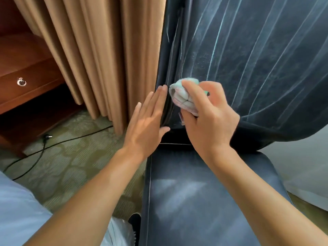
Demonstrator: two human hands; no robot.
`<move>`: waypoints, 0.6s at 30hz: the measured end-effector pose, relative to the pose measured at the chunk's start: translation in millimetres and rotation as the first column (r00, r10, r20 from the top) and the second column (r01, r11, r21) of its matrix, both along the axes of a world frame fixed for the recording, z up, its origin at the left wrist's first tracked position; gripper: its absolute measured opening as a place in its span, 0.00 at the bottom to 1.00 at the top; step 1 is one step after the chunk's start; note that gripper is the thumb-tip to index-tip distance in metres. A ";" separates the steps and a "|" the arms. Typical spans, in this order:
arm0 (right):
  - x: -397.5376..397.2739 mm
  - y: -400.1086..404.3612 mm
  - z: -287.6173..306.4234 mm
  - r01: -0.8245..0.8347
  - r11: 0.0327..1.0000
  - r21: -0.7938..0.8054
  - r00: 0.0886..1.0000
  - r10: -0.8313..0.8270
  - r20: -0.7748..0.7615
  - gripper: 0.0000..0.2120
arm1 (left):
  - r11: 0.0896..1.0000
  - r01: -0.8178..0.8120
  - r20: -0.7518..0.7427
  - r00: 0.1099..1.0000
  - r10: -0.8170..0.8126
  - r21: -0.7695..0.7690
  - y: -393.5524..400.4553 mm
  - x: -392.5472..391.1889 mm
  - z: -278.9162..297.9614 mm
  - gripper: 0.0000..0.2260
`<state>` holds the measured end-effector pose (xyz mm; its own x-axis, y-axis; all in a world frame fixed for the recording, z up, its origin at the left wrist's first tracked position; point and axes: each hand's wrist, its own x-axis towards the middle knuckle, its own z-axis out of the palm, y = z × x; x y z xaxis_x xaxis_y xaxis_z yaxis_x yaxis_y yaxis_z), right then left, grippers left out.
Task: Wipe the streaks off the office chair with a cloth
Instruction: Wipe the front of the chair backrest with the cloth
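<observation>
Bedroom: curtains [92, 55], wooden nightstand [26, 73], carpet [71, 166]

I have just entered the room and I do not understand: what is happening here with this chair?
A person is cleaning a dark office chair. The right hand grips a bunched cloth against the lower left part of the backrest. The left hand, fingers straight, rests flat on the backrest's left edge. Pale streaks run across much of the backrest, so the wiping is not finished.

Tan curtain [99, 55] hangs to patterned carpet [74, 167]. Wooden drawer cabinet [26, 82] (ring pull) at left. Black cable [58, 142] trails across carpet.
</observation>
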<state>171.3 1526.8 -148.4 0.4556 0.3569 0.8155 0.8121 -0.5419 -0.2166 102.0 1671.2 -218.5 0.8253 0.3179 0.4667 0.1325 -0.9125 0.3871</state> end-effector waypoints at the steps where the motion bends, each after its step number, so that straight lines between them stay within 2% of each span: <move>1: 1.8 6.6 -4.5 -0.011 1.000 -0.006 0.999 0.011 0.040 0.16 | 1.000 0.009 0.014 1.000 -0.008 -0.022 3.1 -1.8 0.9 0.52; 3: 3.6 9.4 -18.6 -0.050 0.998 -0.048 0.996 0.053 0.068 0.17 | 0.998 0.021 0.045 0.999 -0.018 -0.055 8.0 -4.4 3.3 0.50; 5: 2.9 1.5 -24.1 -0.084 0.990 -0.118 0.996 0.087 0.023 0.19 | 0.997 0.020 0.050 0.999 -0.016 -0.079 10.8 -4.2 4.5 0.49; 9: 2.7 -14.6 8.6 -0.141 0.965 -0.223 0.990 0.138 -0.030 0.28 | 0.998 0.009 0.037 0.999 -0.007 -0.058 11.2 0.0 0.7 0.49; 11: 1.9 -15.6 40.4 -0.124 0.953 -0.277 0.989 0.142 0.045 0.29 | 0.998 -0.039 0.050 0.998 0.041 -0.048 8.6 -0.1 -0.6 0.49; 14: -1.2 -2.9 101.6 -0.079 0.913 -0.400 0.937 0.205 0.282 0.18 | 0.997 -0.060 0.081 0.995 0.064 -0.058 -0.4 -1.0 -3.5 0.50; 16: 3.4 15.2 141.2 0.032 0.863 -0.504 0.881 0.214 0.422 0.17 | 0.997 -0.066 0.080 0.994 0.069 -0.041 -6.4 2.8 -7.6 0.51; 18: 12.1 37.2 173.2 0.161 0.797 -0.582 0.860 0.177 0.480 0.19 | 0.996 -0.070 0.071 0.995 0.073 -0.048 -9.7 7.8 -10.3 0.52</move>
